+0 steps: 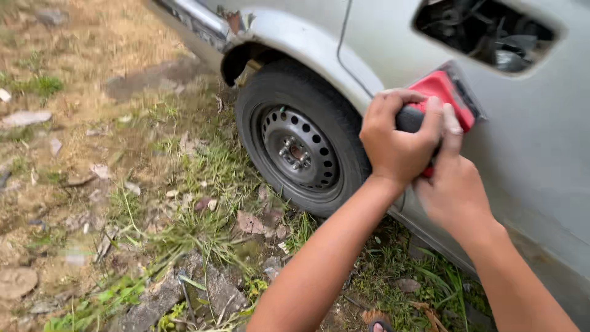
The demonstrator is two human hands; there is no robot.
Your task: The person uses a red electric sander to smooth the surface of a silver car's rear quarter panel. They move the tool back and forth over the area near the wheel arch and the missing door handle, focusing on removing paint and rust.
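1. Left hand (398,144): clenched around the black grip of the sander (444,98), knuckles up.
2. Right hand (453,184): wrapped over the sander from below and behind, index finger extended along its red housing.
3. Sander position: pad pressed flat against the silver car panel (528,141), just behind the wheel arch and below the opening (485,31) in the body.
4. Wheel (298,150): black steel rim with tyre, just left of the hands, apart from the tool. The ground (123,184) below is grass, dirt and broken stone.
5. Risk, tilt: if the pad tips off flat, its edge is likely to gouge the panel rather than abrade it evenly.
6. Risk, drift: a slide to the left would carry the pad over the arch lip (332,67), where the curved edge could catch it and jerk the grip.
7. Risk, finger: the extended right index finger lies near the pad edge and could be scraped if it slips down.
8. Risk, footing: loose stones could shift underfoot and throw pressure off.
9. Containers: none in view. The body opening shows dark parts and wiring inside; details cannot be made out.
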